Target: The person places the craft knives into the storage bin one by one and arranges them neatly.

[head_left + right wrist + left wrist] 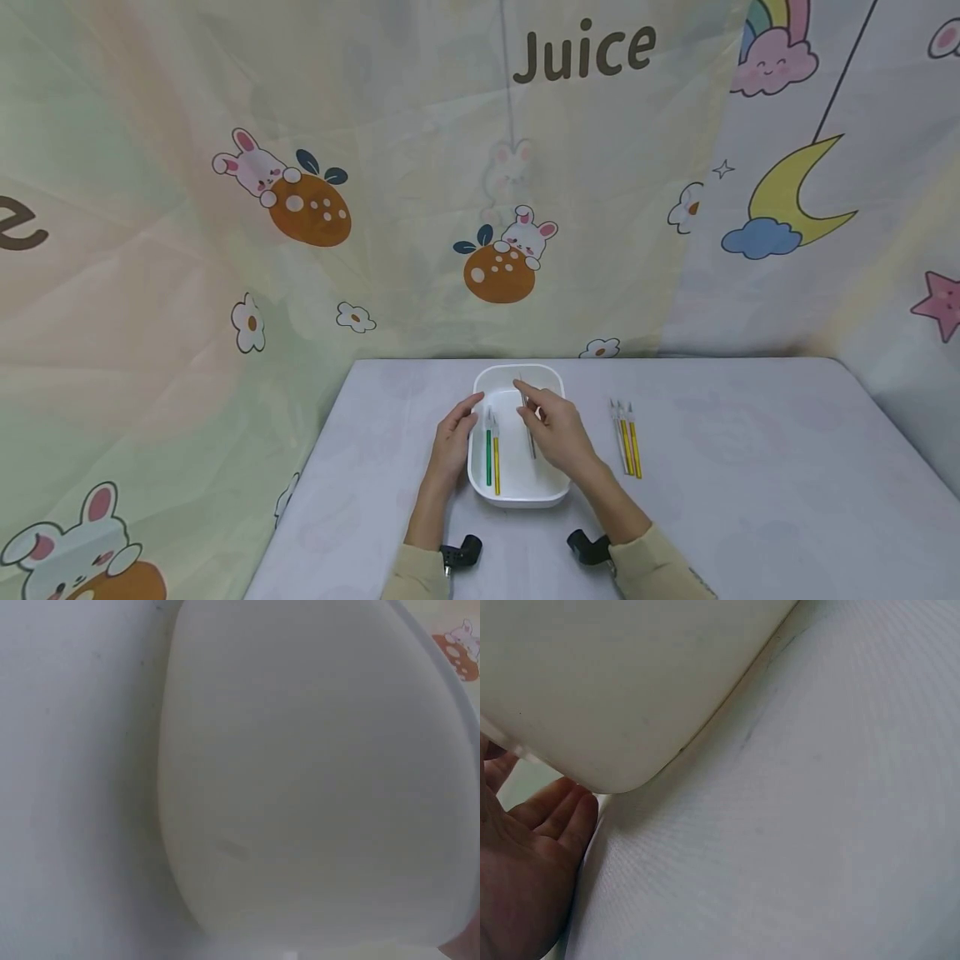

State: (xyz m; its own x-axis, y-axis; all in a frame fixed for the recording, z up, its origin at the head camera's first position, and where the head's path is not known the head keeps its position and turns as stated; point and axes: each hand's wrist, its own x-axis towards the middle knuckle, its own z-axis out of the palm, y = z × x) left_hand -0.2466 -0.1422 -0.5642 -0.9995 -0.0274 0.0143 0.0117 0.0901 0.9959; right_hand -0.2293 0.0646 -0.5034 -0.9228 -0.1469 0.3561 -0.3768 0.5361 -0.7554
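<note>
In the head view a white tray (pixel 517 492) lies on the table between my hands. My left hand (pixel 450 446) rests at its left rim; the left wrist view shows loosely extended fingers (pixel 577 821) against the outer wall. Over the tray's right half, my right hand (pixel 557 429) pinches a slim silver pen-like tool (pixel 532 448), which slants along the tray's length. Two similar tools, one green (pixel 488 458) and one yellow (pixel 497 467), lie side by side in the left half. The right wrist view mostly shows the tray's outer wall (pixel 315 787).
To the right of the tray, a silver tool (pixel 622 442) and two yellow ones (pixel 632 442) lie side by side on the white-covered table (pixel 750 483). A printed cloth backdrop (pixel 420 167) hangs behind the table's far edge. Both wrists wear black cameras (pixel 461 552).
</note>
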